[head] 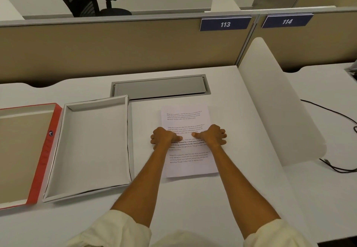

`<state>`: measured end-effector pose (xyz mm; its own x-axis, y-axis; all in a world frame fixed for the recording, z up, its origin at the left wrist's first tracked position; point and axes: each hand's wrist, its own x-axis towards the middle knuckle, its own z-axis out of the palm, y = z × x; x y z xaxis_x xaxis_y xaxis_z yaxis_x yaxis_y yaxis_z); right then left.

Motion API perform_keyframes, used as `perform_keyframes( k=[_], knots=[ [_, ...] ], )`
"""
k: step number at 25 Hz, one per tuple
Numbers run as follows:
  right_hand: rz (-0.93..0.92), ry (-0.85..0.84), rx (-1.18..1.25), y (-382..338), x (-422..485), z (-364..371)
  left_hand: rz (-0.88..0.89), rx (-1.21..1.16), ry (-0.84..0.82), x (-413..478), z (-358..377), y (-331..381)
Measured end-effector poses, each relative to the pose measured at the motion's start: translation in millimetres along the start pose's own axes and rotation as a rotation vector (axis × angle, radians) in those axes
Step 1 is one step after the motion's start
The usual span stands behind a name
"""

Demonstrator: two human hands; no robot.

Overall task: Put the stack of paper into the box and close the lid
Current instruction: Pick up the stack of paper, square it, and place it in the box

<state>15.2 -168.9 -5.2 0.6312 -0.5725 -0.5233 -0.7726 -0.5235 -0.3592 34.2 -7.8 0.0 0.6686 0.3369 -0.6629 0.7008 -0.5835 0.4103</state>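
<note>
A stack of printed white paper [186,117] lies flat on the white desk, right of centre. My left hand [164,137] grips its left edge, thumb on top of the sheets. My right hand [211,135] grips the right edge the same way. An open white box [128,130] with nothing in it sits just left of the paper. Its red lid [46,150] lies upside down at the far left, brown inside facing up.
A grey cable hatch [160,88] is set into the desk behind the paper. A white divider panel [280,101] stands at the right, with black cables [336,167] beyond it. A beige partition [116,49] bounds the desk at the back.
</note>
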Motion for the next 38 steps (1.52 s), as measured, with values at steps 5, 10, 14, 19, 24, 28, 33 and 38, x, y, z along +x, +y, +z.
perform_keyframes(
  k=[5,10,14,19,24,28,33,38],
  knots=[
    [-0.013,-0.026,0.062,-3,-1,0,-0.011,0.058,0.029,-5,0,3],
    [-0.067,-0.065,0.176,-2,-4,-2,-0.006,0.015,0.077,-11,5,7],
    [-0.033,-0.043,0.137,-3,-6,0,0.060,-0.147,0.036,-10,5,2],
    [-0.078,-0.084,0.160,4,1,-2,0.139,-0.183,0.018,-6,3,-11],
    [-0.112,-0.045,0.144,0,-10,1,0.193,-0.205,0.036,-8,7,-14],
    [-0.127,0.010,0.204,-1,-17,-6,0.241,-0.238,0.088,-19,1,-10],
    [-0.275,0.204,0.336,-8,-34,-26,0.375,-0.396,0.215,-39,-11,-3],
    [-0.415,0.268,0.633,-8,-48,-42,0.546,-0.631,0.264,-63,-18,1]
  ],
)
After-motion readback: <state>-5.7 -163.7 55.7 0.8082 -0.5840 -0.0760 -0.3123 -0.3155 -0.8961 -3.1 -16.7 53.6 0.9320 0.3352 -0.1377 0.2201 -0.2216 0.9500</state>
